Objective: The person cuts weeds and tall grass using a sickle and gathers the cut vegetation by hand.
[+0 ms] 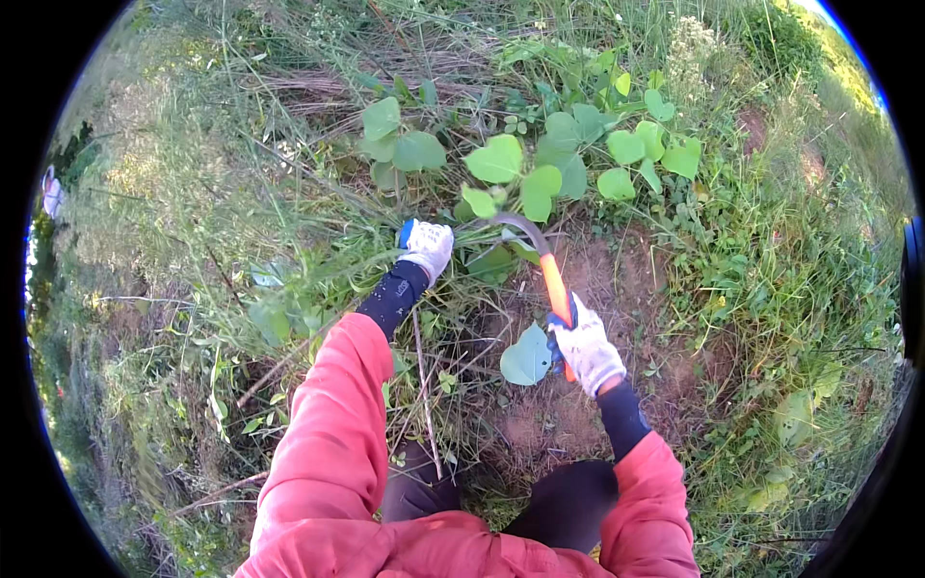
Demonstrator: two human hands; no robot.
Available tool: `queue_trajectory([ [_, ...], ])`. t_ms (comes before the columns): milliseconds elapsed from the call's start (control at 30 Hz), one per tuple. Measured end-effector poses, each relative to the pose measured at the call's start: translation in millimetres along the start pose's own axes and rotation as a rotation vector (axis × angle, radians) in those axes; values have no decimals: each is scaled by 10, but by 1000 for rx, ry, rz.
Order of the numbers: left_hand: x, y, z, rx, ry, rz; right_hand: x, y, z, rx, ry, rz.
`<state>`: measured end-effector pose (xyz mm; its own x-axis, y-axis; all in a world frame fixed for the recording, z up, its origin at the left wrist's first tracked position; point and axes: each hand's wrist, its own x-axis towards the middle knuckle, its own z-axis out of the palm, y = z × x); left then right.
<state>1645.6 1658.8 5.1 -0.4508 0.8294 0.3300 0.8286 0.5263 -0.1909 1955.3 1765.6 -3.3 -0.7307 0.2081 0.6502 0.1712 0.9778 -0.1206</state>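
My left hand (428, 249), in a white and blue work glove, is closed around a bunch of long green grass stems (361, 271). In my right hand (587, 343), gloved the same way, is the orange handle (554, 285) of a sickle. Its curved dark blade (526, 225) arcs up and left, and the tip is hidden near the leaves. Broad green leaves (540, 191) stand right behind the blade. A single large pale leaf (526, 355) lies just left of my right hand.
Bare reddish soil (556, 426) lies in front of my knees. Dry sticks (426, 390) cross the ground below my left hand. Flattened dry stalks (325, 94) lie farther off, with tall grass (181, 180) on the left and low weeds (737, 289) on the right.
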Motion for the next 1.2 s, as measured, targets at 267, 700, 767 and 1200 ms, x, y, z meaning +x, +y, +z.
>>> queue_trajectory([
  [267, -449, -112, -42, -32, -21, 55, -361, -1032, -421, 404, -162, 709],
  [700, -1018, -356, -179, -182, -47, 411, -1307, -1838, -384, 1025, -141, 1230],
  [767, -1446, -574, -233, -197, 1, 368, -1195, -2115, -795, 1223, -224, 1418],
  [1200, -3623, -1552, -642, 10, -379, 118, 960, -1860, 482, 973, -98, 586],
])
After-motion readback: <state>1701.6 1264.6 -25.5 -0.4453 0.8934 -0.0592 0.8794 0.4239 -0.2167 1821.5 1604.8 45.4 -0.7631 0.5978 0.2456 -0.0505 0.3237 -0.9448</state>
